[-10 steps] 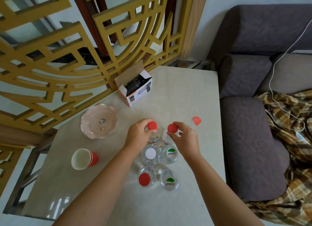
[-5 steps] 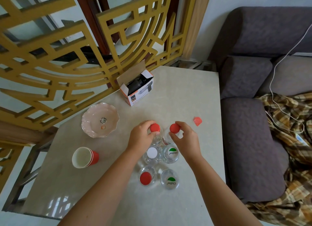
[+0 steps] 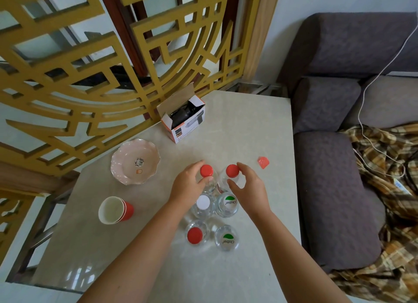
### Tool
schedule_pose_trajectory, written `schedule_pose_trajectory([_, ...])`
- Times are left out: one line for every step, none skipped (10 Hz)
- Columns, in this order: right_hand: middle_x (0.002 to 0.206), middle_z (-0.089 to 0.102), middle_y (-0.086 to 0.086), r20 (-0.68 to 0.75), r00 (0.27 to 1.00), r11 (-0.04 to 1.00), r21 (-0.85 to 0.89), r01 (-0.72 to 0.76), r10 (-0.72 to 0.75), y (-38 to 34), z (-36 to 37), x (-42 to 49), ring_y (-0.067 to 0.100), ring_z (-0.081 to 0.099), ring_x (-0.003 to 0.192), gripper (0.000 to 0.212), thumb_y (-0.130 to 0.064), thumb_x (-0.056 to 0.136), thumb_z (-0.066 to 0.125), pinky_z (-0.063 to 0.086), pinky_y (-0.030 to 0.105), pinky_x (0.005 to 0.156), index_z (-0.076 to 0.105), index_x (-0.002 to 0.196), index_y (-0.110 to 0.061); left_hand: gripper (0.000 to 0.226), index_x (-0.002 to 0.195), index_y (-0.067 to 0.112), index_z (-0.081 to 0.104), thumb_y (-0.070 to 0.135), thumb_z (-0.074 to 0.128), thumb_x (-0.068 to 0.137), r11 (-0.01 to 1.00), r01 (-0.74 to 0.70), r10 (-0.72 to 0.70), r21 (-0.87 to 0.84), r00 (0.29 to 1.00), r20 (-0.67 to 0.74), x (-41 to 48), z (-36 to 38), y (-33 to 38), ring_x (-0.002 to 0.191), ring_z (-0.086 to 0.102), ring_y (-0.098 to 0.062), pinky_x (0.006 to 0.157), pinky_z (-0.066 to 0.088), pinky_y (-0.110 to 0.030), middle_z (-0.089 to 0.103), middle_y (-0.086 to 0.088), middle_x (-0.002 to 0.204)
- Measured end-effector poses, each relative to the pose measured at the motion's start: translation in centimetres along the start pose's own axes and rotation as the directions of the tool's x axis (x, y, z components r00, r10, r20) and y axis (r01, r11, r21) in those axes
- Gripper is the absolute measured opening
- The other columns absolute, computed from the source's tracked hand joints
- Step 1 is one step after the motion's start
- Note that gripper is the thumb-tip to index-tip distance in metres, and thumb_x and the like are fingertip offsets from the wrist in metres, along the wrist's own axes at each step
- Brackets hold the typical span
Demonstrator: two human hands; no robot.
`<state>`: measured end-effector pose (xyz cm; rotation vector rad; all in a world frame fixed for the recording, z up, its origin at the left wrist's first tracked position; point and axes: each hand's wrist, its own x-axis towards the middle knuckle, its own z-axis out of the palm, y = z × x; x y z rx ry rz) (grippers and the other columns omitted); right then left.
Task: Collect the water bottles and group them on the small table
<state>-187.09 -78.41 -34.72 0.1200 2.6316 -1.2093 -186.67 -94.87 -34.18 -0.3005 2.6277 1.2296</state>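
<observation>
I see six water bottles standing upright in a tight two-by-three cluster near the middle of the bench [image 3: 248, 121], viewed from above so that mostly caps show.

Far row: my left hand [image 3: 188, 187] is wrapped around the shoulder of the left red-capped bottle [image 3: 206, 170], thumb and fingers touching the clear wall just below the cap. My right hand [image 3: 247, 187] is cupped beside the right red-capped bottle [image 3: 232, 170]; the fingers curl near its neck, but I cannot tell whether they are pressing it or have just let go.

Middle row: a white-capped bottle [image 3: 203, 202] and a green-labelled cap bottle [image 3: 228, 202]. Near row: a near red-capped bottle [image 3: 194, 235] and a second green-labelled bottle [image 3: 226, 238]. Neither row is touched.

Handling, as I judge it:
1. The walls are thin clear plastic; they will likely flex under a hard squeeze.
2. The fill level cannot be read from this angle, so weight is uncertain; if they are light, they will tip easily.
3. The smooth walls may slip; I grip at the neck or shoulder, where the shape is stiffest.
4. Bottles stand touching; nudging one may topple its neighbours.

A pink dish [image 3: 135, 162], stacked red cups [image 3: 115, 210] and an open box [image 3: 184, 119] stand apart.
</observation>
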Motion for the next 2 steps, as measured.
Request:
schedule_pose_trajectory([0.136,0.05,0.004,-0.008,0.999,0.999,-0.013,0.036,-0.036,0.18,-0.24,-0.47,0.018,0.045,0.125,0.051,-0.019,0.086,0.061,0.029,0.014,0.093,0.043,0.134,-0.012,0.046,0.134,0.016,0.046,0.025,0.057,0.09,0.999,-0.032,0.033,0.01,0.998,-0.048,-0.48,-0.41,-0.15,0.127,0.042,-0.017,0.094,0.029,-0.018,0.049,-0.002,0.138])
schedule_pose_trajectory([0.136,0.049,0.006,-0.017,0.999,0.999,-0.034,0.028,-0.028,-0.12,-0.79,-1.13,0.02,0.046,0.124,0.049,-0.02,0.089,0.057,0.032,0.019,0.095,0.042,0.134,-0.01,0.043,0.132,0.013,0.048,0.024,0.055,0.091,0.998,-0.047,0.052,0.041,0.989,-0.138,-1.1,-1.07,0.05,0.127,0.043,-0.018,0.096,0.031,-0.02,0.049,-0.005,0.137])
